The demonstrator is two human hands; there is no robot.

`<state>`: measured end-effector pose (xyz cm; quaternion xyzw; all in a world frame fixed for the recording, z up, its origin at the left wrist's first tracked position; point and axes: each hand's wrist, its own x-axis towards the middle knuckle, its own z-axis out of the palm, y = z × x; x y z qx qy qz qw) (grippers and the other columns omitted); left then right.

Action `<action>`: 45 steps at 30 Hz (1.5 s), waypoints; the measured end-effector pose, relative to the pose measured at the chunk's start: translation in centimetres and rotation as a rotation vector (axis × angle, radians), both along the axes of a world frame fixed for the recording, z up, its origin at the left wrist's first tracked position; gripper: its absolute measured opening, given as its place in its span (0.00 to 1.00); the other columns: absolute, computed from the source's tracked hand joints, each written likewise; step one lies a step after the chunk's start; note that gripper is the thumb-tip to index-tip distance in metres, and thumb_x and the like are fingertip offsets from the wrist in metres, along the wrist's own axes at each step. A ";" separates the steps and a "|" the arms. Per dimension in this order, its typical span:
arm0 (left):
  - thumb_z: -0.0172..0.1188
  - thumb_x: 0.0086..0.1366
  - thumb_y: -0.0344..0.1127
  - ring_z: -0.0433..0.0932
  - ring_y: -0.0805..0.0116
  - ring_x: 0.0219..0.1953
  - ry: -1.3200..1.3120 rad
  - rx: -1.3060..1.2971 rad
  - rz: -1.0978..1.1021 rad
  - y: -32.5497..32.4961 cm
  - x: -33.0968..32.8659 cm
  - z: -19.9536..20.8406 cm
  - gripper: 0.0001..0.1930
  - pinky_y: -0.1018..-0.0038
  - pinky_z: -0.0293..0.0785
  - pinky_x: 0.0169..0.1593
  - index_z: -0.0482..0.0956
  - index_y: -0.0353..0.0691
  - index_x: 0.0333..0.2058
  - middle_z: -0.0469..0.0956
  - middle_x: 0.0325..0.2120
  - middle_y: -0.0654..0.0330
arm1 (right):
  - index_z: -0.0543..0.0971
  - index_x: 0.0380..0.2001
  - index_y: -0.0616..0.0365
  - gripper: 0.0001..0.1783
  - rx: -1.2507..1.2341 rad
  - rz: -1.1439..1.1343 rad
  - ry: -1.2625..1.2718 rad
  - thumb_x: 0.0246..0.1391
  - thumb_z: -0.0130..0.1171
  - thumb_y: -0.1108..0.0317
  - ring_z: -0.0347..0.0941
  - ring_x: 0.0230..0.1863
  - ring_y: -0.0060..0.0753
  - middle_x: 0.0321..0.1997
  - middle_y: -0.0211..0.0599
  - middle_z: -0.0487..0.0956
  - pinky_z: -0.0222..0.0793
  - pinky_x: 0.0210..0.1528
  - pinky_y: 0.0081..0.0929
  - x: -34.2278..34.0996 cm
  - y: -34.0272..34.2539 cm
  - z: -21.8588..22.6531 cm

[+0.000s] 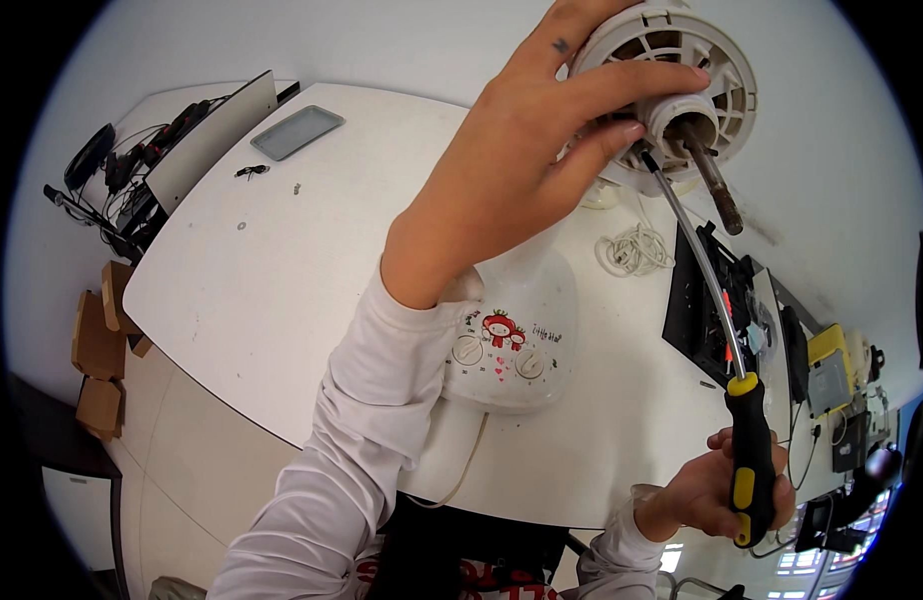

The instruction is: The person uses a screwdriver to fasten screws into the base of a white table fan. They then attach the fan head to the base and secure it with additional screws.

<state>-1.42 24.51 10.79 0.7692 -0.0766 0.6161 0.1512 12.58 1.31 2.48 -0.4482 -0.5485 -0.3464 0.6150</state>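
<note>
My left hand (pixel 507 165) reaches up and grips the white fan motor housing (pixel 737 75), with fingers and thumb around its central collar. A rusty metal shaft (pixel 717 185) sticks out of that collar. My right hand (pixel 707 495) is closed round the black and yellow handle of a screwdriver (pixel 751 430). Its long shank slants up, and the tip meets the housing's face just below the collar, close to my left thumb. Whether a screw sits there is hidden. Below stands the white fan base (pixel 517 385), with two knobs and red cartoon figures.
A coiled white cord (pixel 637 250) lies on the white table (pixel 232 330). Farther left are a grey tray (pixel 298 132), a short black cable (pixel 252 172) and small metal bits. A black tray of parts (pixel 697 300) sits at the right. Cardboard boxes (pixel 97 345) are on the left floor.
</note>
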 end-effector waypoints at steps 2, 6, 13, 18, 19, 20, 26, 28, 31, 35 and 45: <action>0.52 0.53 0.21 0.64 0.46 0.53 -0.002 0.007 0.006 0.0 0.0 0.0 0.23 0.64 0.69 0.52 0.73 0.48 0.48 0.52 0.57 0.45 | 0.58 0.48 0.46 0.28 -0.008 0.021 -0.057 0.51 0.47 0.42 0.66 0.19 0.30 0.23 0.37 0.65 0.62 0.16 0.18 -0.2 -0.2 0.1; 0.52 0.53 0.22 0.64 0.46 0.53 -0.002 0.004 0.007 0.0 0.0 0.0 0.22 0.64 0.69 0.52 0.73 0.48 0.48 0.52 0.57 0.45 | 0.57 0.51 0.46 0.33 -0.043 -0.120 -0.202 0.52 0.34 0.34 0.64 0.18 0.29 0.22 0.37 0.66 0.58 0.16 0.20 -0.3 -0.5 0.1; 0.53 0.53 0.22 0.64 0.45 0.53 -0.005 0.000 -0.001 0.0 0.1 0.0 0.22 0.64 0.70 0.51 0.73 0.48 0.48 0.52 0.57 0.45 | 0.57 0.53 0.49 0.31 -0.276 -0.132 -0.532 0.54 0.43 0.42 0.66 0.22 0.30 0.26 0.41 0.67 0.57 0.18 0.20 -2.4 -1.8 2.3; 0.53 0.52 0.21 0.64 0.44 0.53 -0.018 -0.010 0.009 -0.2 0.2 -0.1 0.23 0.64 0.70 0.51 0.73 0.48 0.48 0.52 0.57 0.45 | 0.62 0.50 0.43 0.28 -0.127 -0.298 -0.729 0.49 0.53 0.45 0.67 0.24 0.36 0.37 0.50 0.64 0.66 0.21 0.12 -2.8 -1.9 3.7; 0.53 0.52 0.21 0.64 0.44 0.53 -0.019 -0.010 0.003 -0.2 0.3 0.0 0.23 0.64 0.70 0.51 0.73 0.48 0.48 0.52 0.57 0.45 | 0.62 0.49 0.43 0.27 -0.059 -0.250 -0.690 0.50 0.53 0.45 0.67 0.23 0.35 0.36 0.51 0.65 0.65 0.21 0.10 -3.1 -1.5 3.6; 0.53 0.52 0.21 0.64 0.44 0.53 -0.020 -0.011 -0.002 -0.3 0.4 0.0 0.23 0.64 0.70 0.51 0.73 0.48 0.48 0.51 0.57 0.45 | 0.62 0.49 0.43 0.26 0.009 -0.202 -0.651 0.50 0.53 0.46 0.66 0.21 0.34 0.35 0.51 0.65 0.64 0.21 0.09 -3.4 -0.8 3.3; 0.53 0.53 0.22 0.58 0.43 0.57 0.035 -0.014 0.061 0.1 -0.2 -0.3 0.22 0.62 0.66 0.54 0.72 0.47 0.48 0.51 0.58 0.45 | 0.61 0.46 0.43 0.22 0.042 -0.241 -0.629 0.53 0.49 0.46 0.69 0.23 0.33 0.34 0.52 0.65 0.64 0.20 0.10 -3.3 -1.2 3.8; 0.52 0.54 0.22 0.56 0.43 0.58 0.011 -0.006 0.055 0.1 -0.1 -0.3 0.22 0.61 0.64 0.55 0.72 0.47 0.48 0.51 0.58 0.46 | 0.61 0.45 0.44 0.22 0.018 -0.216 -0.621 0.54 0.46 0.45 0.70 0.26 0.35 0.35 0.53 0.65 0.66 0.21 0.11 -2.5 -1.6 4.5; 0.52 0.54 0.22 0.54 0.43 0.59 0.045 -0.021 0.048 0.1 -0.1 -0.3 0.22 0.61 0.62 0.56 0.72 0.47 0.48 0.51 0.58 0.46 | 0.62 0.43 0.46 0.23 0.147 -0.350 -0.414 0.53 0.45 0.43 0.71 0.27 0.35 0.37 0.53 0.65 0.69 0.22 0.13 -2.8 -1.6 3.3; 0.52 0.54 0.22 0.54 0.44 0.59 0.048 -0.013 0.053 0.3 -0.4 -0.4 0.22 0.61 0.61 0.56 0.72 0.46 0.49 0.52 0.58 0.46 | 0.64 0.42 0.56 0.24 0.081 -0.444 -0.426 0.53 0.46 0.47 0.69 0.23 0.32 0.35 0.52 0.67 0.63 0.18 0.14 -3.7 -2.2 3.4; 0.52 0.55 0.22 0.53 0.44 0.59 -0.013 -0.007 -0.018 0.3 0.1 -0.5 0.21 0.61 0.60 0.57 0.72 0.46 0.48 0.52 0.58 0.46 | 0.57 0.46 0.58 0.25 0.031 -0.160 -0.354 0.56 0.44 0.49 0.69 0.26 0.34 0.31 0.53 0.67 0.66 0.20 0.21 -3.4 -1.7 5.4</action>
